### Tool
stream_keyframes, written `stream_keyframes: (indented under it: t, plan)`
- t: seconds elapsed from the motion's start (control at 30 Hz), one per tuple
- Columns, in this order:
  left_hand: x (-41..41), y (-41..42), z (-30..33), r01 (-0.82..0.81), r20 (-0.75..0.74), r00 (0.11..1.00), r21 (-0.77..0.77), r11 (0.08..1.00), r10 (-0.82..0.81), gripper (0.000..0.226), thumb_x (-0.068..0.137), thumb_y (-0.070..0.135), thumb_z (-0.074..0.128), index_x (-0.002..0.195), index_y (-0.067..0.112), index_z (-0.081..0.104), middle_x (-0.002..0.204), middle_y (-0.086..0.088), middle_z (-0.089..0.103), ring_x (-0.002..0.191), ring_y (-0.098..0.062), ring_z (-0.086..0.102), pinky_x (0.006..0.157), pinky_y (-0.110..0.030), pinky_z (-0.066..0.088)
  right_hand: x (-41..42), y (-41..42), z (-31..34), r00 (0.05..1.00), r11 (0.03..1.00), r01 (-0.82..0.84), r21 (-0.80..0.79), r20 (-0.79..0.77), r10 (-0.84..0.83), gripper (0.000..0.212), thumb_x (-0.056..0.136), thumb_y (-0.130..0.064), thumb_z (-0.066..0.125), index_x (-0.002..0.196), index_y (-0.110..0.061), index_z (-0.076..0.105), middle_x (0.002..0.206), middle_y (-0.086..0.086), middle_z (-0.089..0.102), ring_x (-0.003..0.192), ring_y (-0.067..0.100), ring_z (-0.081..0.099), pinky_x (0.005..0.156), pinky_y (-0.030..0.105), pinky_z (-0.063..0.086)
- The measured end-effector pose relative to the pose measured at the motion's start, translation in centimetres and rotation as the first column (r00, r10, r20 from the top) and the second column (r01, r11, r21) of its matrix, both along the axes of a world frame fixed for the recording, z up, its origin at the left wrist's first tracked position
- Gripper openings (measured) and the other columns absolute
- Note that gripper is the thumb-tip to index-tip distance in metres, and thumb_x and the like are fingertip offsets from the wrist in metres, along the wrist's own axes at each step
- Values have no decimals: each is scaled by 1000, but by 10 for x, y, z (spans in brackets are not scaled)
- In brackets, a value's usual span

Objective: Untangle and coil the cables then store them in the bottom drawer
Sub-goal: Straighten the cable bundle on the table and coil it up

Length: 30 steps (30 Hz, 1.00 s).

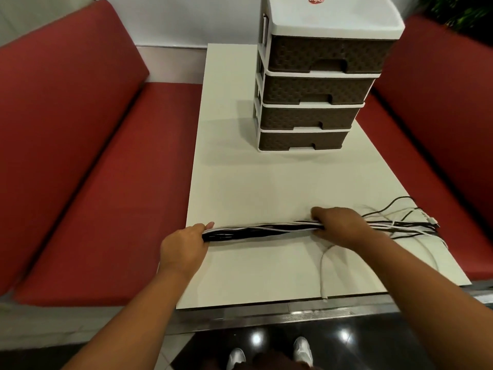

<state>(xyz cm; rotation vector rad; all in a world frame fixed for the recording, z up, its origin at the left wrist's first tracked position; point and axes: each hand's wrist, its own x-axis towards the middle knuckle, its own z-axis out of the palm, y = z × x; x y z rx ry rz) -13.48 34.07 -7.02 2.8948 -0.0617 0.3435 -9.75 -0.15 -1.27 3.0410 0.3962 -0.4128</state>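
A bundle of black and white cables (pixel 258 230) lies stretched straight across the white table (pixel 266 182) near its front. My left hand (pixel 184 244) grips the bundle's left end at the table's left edge. My right hand (pixel 338 225) grips the bundle farther right. Beyond it, loose cable ends (pixel 405 222) fan out toward the right edge, and one white cable (pixel 322 273) trails to the front edge. The brown and white drawer unit (pixel 314 84) stands at the back of the table. Its bottom drawer (pixel 301 141) is closed.
Red cushioned benches run along both sides, the left one (pixel 93 182) and the right one (pixel 440 116). A metal strip (pixel 266 313) borders the table's front edge. Below it my white shoes (pixel 269 353) stand on a dark glossy floor.
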Motion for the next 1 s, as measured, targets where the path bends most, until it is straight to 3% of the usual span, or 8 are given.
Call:
stream_keyframes:
  t: [0.27,0.37,0.47,0.6,0.7,0.8,0.87,1.0]
  plan:
    - [1,5,1,80,-36,996,128,988,-76,33,76,24,75,57,15,50,46,-3,53,41,-31,49,43,-25,26,-1,-29,-24,997,996,-55,76,64,50,15,92,-40,51,85,-28,46,89,0,67,87,24,62,61,31,34]
    - [-2,7,12,110,-85,991,116,987,-100,22,68,33,74,76,22,57,69,4,58,71,-27,56,62,-34,36,5,-34,-24,996,991,-90,103,32,87,17,90,-41,51,82,-27,45,86,-1,66,85,23,62,61,31,35]
    - [-5,10,29,81,-295,955,148,986,-34,81,62,76,51,125,24,57,124,1,56,127,-26,42,104,-51,29,7,-34,-25,994,986,-112,122,24,110,18,90,-41,50,82,-26,44,81,-2,62,85,24,61,61,31,34]
    - [-5,-28,69,117,-501,865,217,969,8,139,53,87,63,156,21,-4,164,1,4,150,-18,-10,119,-51,-6,8,-35,-27,990,981,-136,140,57,129,18,91,-40,49,82,-25,45,85,0,65,85,25,61,60,31,32]
    - [-3,-114,73,326,-428,874,169,930,-229,120,73,63,67,155,20,-9,164,0,4,150,-17,-6,121,-43,-3,10,-37,-26,986,973,-164,161,53,157,17,90,-39,49,82,-25,46,89,1,66,87,25,61,61,31,31]
    - [8,-196,46,367,-358,886,160,916,-293,83,83,31,61,154,16,21,150,-5,38,139,-25,30,114,-39,20,12,-39,-24,978,962,-209,178,56,203,16,88,-38,52,82,-23,51,89,2,67,87,26,62,61,30,31]
    - [19,-223,31,282,-232,941,137,950,-246,41,86,29,57,126,17,55,117,-6,62,112,-29,54,87,-37,36,14,-42,-22,969,953,-243,181,75,233,18,88,-39,53,85,-21,56,89,3,67,86,26,62,60,30,31]
    - [25,-221,11,217,-139,969,91,972,-203,13,83,30,60,76,19,59,72,-6,67,68,-31,64,54,-33,35,17,-52,-13,958,937,-283,203,6,288,20,85,-36,59,98,-21,53,92,2,65,87,26,60,61,31,32]
